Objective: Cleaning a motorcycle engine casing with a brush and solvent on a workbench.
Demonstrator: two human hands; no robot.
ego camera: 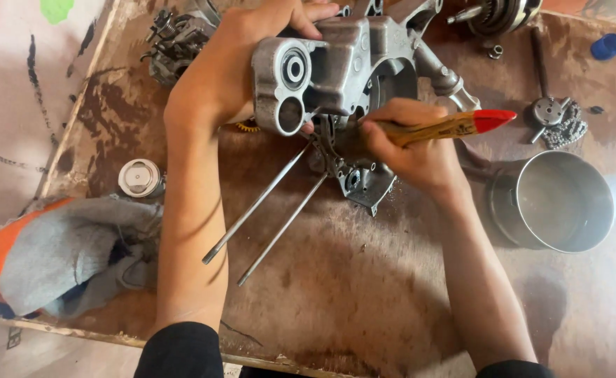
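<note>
The left hand (pixel 231 66) gripped the grey engine casing (pixel 336 70) tilted on the stained table (pixel 364 294), while the right hand (pixel 409 143) was closed around a red-tipped wooden brush (pixel 455 126) working inside it, grime remaining there.

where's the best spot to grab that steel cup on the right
Probably the steel cup by its outer wall, coming from the right. It lies tipped with its open mouth toward the camera, and the right hand with the brush crowds its left.
</note>
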